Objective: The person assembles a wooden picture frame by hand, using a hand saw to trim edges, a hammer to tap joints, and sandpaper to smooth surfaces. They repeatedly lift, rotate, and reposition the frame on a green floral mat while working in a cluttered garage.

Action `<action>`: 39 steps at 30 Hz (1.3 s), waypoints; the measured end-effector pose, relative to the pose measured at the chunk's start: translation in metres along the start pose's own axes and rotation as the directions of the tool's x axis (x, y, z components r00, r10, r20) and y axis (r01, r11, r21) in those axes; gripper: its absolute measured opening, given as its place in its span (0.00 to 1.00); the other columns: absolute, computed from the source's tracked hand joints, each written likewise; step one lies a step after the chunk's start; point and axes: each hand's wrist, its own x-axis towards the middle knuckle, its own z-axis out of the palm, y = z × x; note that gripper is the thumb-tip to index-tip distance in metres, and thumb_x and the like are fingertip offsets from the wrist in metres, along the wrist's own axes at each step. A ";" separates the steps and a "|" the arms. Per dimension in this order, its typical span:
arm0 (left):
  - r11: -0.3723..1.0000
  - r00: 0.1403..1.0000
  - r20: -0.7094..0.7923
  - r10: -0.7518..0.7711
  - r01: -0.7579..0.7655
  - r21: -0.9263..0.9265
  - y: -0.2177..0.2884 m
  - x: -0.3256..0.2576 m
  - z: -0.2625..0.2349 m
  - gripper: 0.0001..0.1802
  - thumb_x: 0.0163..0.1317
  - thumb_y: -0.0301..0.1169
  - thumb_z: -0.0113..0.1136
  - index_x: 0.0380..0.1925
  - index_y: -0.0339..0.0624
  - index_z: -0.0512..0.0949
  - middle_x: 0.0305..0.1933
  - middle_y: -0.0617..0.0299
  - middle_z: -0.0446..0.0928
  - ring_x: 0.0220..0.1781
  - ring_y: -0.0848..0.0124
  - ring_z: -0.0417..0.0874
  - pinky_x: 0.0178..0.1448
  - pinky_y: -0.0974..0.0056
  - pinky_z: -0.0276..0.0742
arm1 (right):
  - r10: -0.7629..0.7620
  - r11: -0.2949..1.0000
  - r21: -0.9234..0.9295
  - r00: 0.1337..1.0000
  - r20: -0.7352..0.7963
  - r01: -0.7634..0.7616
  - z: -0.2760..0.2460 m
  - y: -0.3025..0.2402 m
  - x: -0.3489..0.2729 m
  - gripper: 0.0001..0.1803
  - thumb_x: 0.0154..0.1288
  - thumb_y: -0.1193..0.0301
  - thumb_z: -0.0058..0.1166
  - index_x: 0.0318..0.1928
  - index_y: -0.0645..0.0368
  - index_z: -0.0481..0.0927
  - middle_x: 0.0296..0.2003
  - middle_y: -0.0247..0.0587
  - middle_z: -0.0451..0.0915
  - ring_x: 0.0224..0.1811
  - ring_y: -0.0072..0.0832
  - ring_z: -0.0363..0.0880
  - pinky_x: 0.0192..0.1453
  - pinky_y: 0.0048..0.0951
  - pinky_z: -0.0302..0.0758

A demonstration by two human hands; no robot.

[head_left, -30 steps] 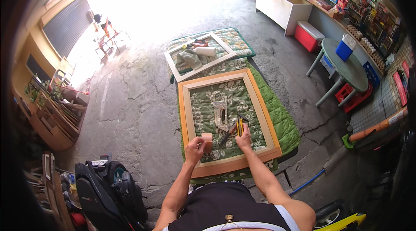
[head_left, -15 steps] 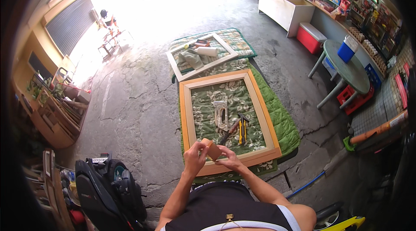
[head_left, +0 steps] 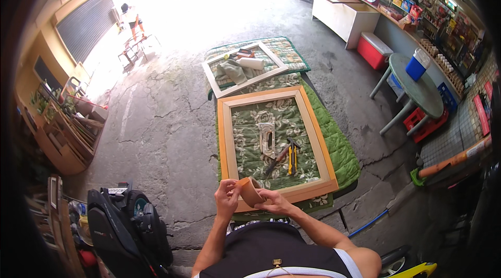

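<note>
A small orange-brown piece of sandpaper (head_left: 251, 192) is bent into a curve between my two hands, above the near edge of a wooden frame. My left hand (head_left: 227, 194) pinches its left end. On the other side, my right hand (head_left: 275, 201) grips its lower right edge, fingers closed. The wooden frame (head_left: 225, 142) lies flat on a green floral quilt (head_left: 339, 147). Inside it rest a silver staple gun (head_left: 267, 139), a dark-handled hammer (head_left: 276, 162) and a yellow-and-black tool (head_left: 293, 159).
Beyond, a white frame (head_left: 271, 75) lies on another quilt with a cloth (head_left: 232, 71) and a white roll (head_left: 251, 63). A round green table (head_left: 417, 87) and red cooler (head_left: 373, 51) stand right. A black wheeled machine (head_left: 120, 231) is at lower left. A person sits far left.
The sandpaper has gone from looking like a flat, angled piece to a curved one. Both hands have come slightly lower and nearer to me, still holding it.
</note>
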 end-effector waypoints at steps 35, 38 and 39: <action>0.742 0.834 0.229 0.502 -0.551 0.381 -0.010 0.067 -0.242 0.06 0.48 0.28 0.72 0.20 0.43 0.82 0.22 0.63 0.81 0.25 0.67 0.82 0.33 0.64 0.76 | 0.165 0.965 -0.166 0.960 -0.227 -0.205 0.229 -0.015 0.102 0.22 0.55 0.57 0.70 0.42 0.62 0.83 0.34 0.37 0.82 0.41 0.20 0.77 0.45 0.27 0.73; 0.715 0.795 0.257 0.550 -0.607 0.347 -0.004 0.067 -0.252 0.06 0.48 0.27 0.72 0.20 0.43 0.82 0.23 0.62 0.82 0.26 0.66 0.83 0.33 0.63 0.77 | 0.298 0.952 0.153 0.921 -0.252 -0.266 0.245 -0.012 0.106 0.23 0.56 0.56 0.69 0.40 0.63 0.83 0.29 0.33 0.82 0.33 0.16 0.77 0.37 0.23 0.73; 0.721 0.796 0.266 0.544 -0.606 0.338 -0.004 0.067 -0.255 0.06 0.48 0.27 0.72 0.20 0.43 0.82 0.23 0.62 0.82 0.26 0.65 0.83 0.34 0.63 0.77 | 0.323 0.943 0.170 0.909 -0.264 -0.286 0.249 -0.011 0.108 0.22 0.56 0.56 0.69 0.40 0.63 0.83 0.29 0.32 0.82 0.31 0.14 0.76 0.35 0.22 0.73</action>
